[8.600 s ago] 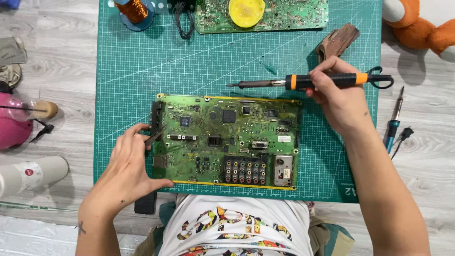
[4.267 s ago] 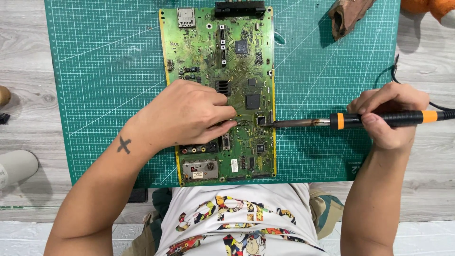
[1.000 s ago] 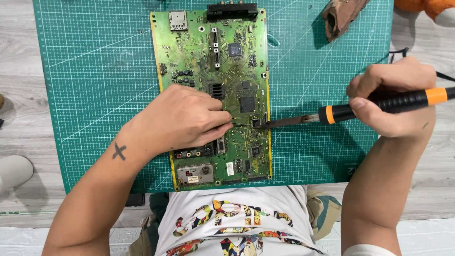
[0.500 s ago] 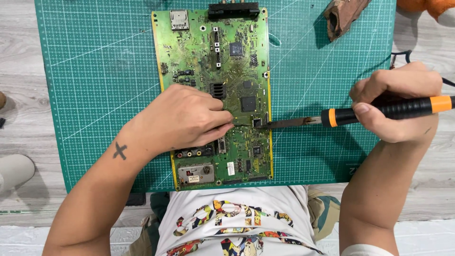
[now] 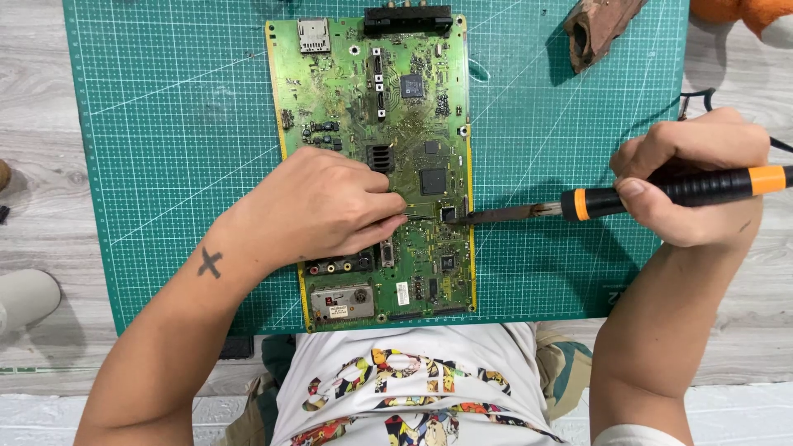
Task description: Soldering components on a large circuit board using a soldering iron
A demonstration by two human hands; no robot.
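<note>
A green circuit board (image 5: 388,107) lies lengthwise on a green cutting mat (image 5: 165,124). My left hand (image 5: 318,206) rests on the board's lower middle, fingers pinched on a thin wire or tweezer tip (image 5: 417,216) that reaches a small black chip (image 5: 448,215). My right hand (image 5: 702,177) grips a black and orange soldering iron (image 5: 628,198) lying level, its dark tip touching the board's right edge beside that chip.
A brown wooden piece (image 5: 599,29) lies at the mat's top right, with an orange plush toy (image 5: 747,16) beyond it. A black cable (image 5: 698,99) loops by my right hand. A white rounded object (image 5: 25,297) sits at far left on the grey plank surface.
The board was turned from lying crosswise to lengthwise. My left hand moved onto it and the iron's tip came down to the right edge. In the last second almost nothing shifted.
</note>
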